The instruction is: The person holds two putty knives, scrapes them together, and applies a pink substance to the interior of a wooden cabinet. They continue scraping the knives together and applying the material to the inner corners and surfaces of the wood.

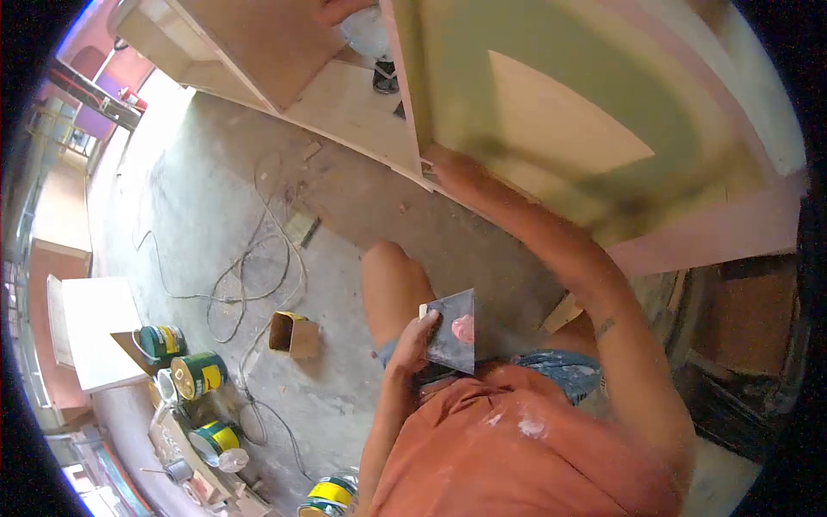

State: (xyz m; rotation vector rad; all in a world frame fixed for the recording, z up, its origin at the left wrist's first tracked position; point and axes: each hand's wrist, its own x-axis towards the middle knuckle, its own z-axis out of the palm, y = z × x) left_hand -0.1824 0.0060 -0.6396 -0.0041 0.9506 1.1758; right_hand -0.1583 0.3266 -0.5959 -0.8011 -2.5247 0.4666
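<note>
Left hand [415,338] grips a flat steel scraper [455,332] smeared pink — right hand [448,170] touches the plywood panel [560,129], grip unclear.

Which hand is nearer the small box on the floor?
Left. The left hand, holding a plate, is near the box; the right hand is farther off, up at the edge of the panel.

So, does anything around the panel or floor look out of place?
A cable lies in loose tangled loops across the floor, and a small box beside it is tipped on its side. On the panel, the greenish coat leaves a bare wedge uncovered.
</note>
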